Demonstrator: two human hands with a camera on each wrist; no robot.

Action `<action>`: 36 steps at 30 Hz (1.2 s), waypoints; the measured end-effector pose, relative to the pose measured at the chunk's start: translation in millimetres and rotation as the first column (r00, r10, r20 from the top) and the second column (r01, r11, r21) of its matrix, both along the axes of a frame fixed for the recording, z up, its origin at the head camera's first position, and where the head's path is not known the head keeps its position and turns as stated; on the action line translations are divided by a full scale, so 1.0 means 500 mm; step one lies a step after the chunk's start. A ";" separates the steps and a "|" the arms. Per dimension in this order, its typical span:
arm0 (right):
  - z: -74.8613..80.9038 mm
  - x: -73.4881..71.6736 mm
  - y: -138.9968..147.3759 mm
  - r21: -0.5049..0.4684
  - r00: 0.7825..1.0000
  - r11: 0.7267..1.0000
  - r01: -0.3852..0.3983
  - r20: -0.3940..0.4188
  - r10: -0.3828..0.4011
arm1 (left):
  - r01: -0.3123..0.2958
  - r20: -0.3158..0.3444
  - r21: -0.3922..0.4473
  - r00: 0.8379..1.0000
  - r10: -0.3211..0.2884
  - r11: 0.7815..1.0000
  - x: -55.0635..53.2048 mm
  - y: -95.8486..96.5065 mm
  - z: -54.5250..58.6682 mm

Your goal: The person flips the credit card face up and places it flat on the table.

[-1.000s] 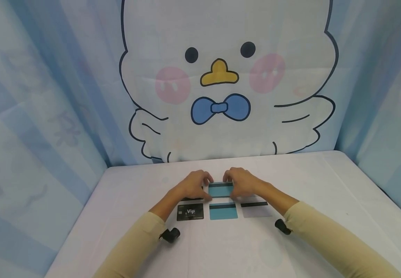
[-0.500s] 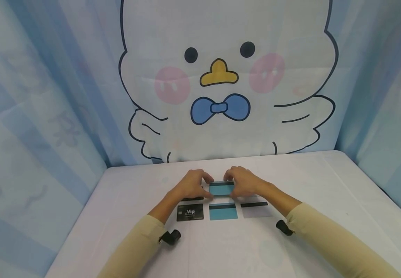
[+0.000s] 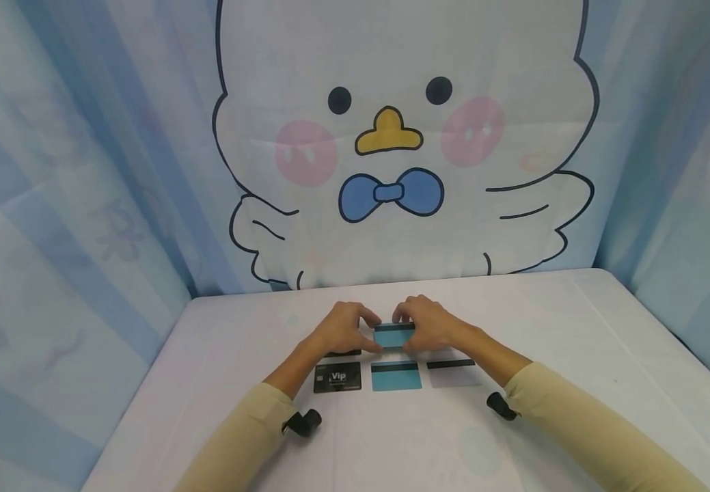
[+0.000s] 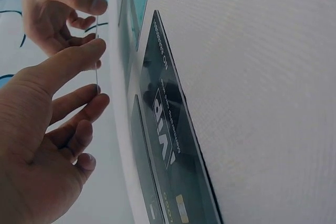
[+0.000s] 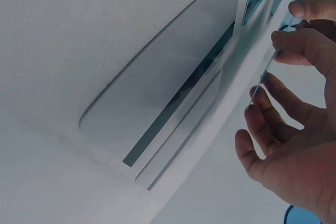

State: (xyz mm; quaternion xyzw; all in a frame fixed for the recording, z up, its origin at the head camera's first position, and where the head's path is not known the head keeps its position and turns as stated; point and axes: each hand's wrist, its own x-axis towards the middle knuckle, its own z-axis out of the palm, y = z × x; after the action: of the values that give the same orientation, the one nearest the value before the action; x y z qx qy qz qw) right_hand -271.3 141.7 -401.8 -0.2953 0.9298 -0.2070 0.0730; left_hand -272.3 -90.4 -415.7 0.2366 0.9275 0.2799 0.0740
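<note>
My left hand (image 3: 344,328) and right hand (image 3: 430,324) pinch a light-blue card (image 3: 394,336) with a dark stripe, thumbs at its near edge and fingers at its far edge. Seen nearly edge-on in the left wrist view, this card (image 4: 97,74) stands apart from the table surface. Below it on the table lies another light-blue card (image 3: 396,376). To the left is a black card (image 3: 338,377) printed "Vip", with a second black card (image 3: 344,353) partly hidden behind my left hand. A grey card (image 3: 453,376) with a dark stripe lies to the right.
Behind the front grey card lies another grey card (image 5: 181,129), mostly covered by my right hand in the head view. The white table (image 3: 416,444) ends at a curtain (image 3: 385,246) with a cartoon bird. Small black wrist cameras (image 3: 303,423) hang under both cuffs.
The pinched light-blue card has shifted slightly to the right, and my fingertips are a little closer together. The cards on the table have not moved.
</note>
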 end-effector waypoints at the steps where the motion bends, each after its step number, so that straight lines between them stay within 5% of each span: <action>1: 0.000 0.001 -0.001 0.000 1.000 1.000 -0.002 -0.005 0.002 | 0.001 -0.004 0.001 1.000 -0.001 1.000 0.000 0.001 -0.001; 24: 0.001 0.007 -0.027 -0.012 0.998 1.000 0.014 -0.060 -0.014 | -0.001 -0.072 0.021 0.997 0.003 1.000 0.007 0.002 -0.005; 36: 0.001 0.001 -0.012 -0.124 0.997 0.989 0.081 0.006 -0.081 | -0.021 -0.021 0.123 0.999 0.024 0.992 0.010 -0.024 -0.010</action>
State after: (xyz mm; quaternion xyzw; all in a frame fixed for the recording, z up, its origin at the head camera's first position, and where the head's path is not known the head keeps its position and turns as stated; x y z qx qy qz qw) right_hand -270.9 135.8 -401.3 -0.2613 0.9263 -0.2675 0.0466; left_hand -267.5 -102.3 -420.6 0.2332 0.9119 0.3347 0.0459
